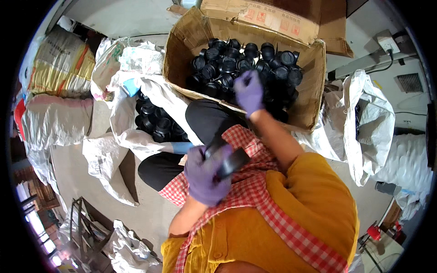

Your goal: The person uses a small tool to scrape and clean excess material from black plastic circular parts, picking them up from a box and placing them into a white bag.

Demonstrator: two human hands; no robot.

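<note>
Down at the lap, the left hand [205, 175], in a purple glove, is clenched around a black plastic part [230, 163], a dark ring-shaped piece that sticks out past the fingers toward the right. It sits over a red-and-white checked apron [255, 191] worn on top of a mustard-yellow top [309, 204].

The right hand [249, 93], also gloved in purple, reaches forward into a large cardboard box [177, 50] that stands open in front of the knees. Its fingers curl down among the heap of black round parts [236, 63] filling the box; they touch the heap, but whether they have closed on 1 piece I cannot tell, since the fingertips are lost against the black.

Left of the box, a white woven sack [123, 123] lies open with more black parts [152, 118] inside it, just beside the person's black-trousered knee [207, 118]. A blue patch shows at the sack's upper edge. Further left are stacked sacks, 1 yellowish [59, 63] and 1 pale [54, 120]. On the right, another white sack [373, 123] slumps near the box's side wall. A grey concrete floor [150, 214] runs beneath, with crumpled white sacking lying on it at the lower left.
</note>
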